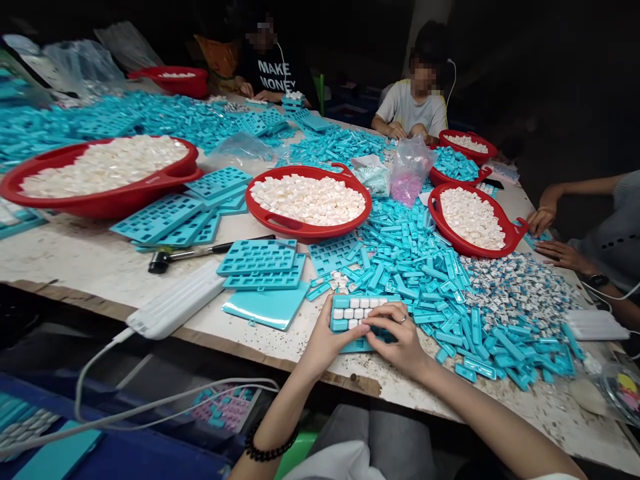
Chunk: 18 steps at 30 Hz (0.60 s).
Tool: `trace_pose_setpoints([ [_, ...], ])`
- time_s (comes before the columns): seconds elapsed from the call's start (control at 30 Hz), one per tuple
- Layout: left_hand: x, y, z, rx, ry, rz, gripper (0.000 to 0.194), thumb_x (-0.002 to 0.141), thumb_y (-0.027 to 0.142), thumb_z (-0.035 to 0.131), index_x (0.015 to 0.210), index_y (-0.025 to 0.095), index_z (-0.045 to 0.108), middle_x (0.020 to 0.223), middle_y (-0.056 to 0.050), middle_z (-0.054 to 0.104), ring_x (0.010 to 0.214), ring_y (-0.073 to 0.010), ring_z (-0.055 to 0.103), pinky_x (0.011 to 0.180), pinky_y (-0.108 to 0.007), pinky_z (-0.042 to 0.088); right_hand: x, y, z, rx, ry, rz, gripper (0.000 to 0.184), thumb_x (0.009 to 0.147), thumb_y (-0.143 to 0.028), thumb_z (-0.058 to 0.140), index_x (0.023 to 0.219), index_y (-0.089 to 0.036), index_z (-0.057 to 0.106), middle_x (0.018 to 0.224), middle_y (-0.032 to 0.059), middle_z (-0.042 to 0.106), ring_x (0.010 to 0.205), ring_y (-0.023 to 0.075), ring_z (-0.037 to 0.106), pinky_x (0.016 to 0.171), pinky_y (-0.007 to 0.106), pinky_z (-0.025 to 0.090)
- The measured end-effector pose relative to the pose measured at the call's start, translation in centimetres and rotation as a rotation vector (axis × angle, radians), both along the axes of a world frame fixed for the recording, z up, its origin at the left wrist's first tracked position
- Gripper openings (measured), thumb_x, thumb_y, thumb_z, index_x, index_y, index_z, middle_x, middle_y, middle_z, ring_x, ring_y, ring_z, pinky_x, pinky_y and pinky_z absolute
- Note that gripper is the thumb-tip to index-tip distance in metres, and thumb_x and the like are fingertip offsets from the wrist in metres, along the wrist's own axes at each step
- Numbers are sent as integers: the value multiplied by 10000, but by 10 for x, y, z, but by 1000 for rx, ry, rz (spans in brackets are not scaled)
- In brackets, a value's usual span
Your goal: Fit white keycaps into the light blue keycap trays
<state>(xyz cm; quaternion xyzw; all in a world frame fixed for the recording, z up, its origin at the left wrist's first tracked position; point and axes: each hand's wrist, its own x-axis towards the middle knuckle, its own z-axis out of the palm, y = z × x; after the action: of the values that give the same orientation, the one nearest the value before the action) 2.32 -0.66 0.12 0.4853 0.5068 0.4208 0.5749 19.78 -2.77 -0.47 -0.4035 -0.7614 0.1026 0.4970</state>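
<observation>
A small turquoise toy keyboard lies at the table's front edge, partly filled with white keycaps and a few turquoise ones. My left hand grips its left and near side, the thumb reaching over the keys. My right hand, with a ring on one finger, bends over the keyboard's right part. Its thumb and fingertips come together at the keys beside my left thumb; whatever is between them is hidden. Loose white keycaps lie just behind the keyboard. A heap of long turquoise keys spreads to the right.
Red baskets of white keycaps stand across the table. Left are stacked turquoise keyboard frames, a turquoise plate, a hammer and a white power strip. White-and-blue switches are heaped right. Several people sit around the table.
</observation>
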Motion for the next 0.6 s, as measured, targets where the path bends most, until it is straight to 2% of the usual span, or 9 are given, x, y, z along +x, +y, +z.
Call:
trace_pose_setpoints([
  [0.2, 2, -1, 1, 26, -18, 29, 670, 619, 369, 853, 1188, 204, 540, 1084, -55, 676, 1071, -266, 656, 969, -407, 526, 1, 0, -1, 9, -2, 10, 188, 895, -156, 649, 1051, -255, 688, 971, 42, 712, 931, 205, 652, 823, 393, 518],
  [0.43, 4, -3, 4, 2, 4, 66, 709, 577, 372, 850, 1182, 200, 523, 1075, -47, 653, 1062, -267, 643, 936, -377, 522, 1, -1, -2, -15, -30, 4, 215, 893, -157, 637, 1070, -262, 698, 982, 47, 712, 955, 211, 645, 848, 394, 511],
  [0.6, 6, -4, 5, 57, 24, 70, 587, 636, 377, 816, 1115, 204, 524, 969, -14, 639, 948, -231, 650, 899, -358, 527, 2, -4, 0, -25, -43, 21, 282, 876, -135, 630, 1115, -276, 683, 1007, 44, 709, 963, 216, 633, 863, 398, 496],
])
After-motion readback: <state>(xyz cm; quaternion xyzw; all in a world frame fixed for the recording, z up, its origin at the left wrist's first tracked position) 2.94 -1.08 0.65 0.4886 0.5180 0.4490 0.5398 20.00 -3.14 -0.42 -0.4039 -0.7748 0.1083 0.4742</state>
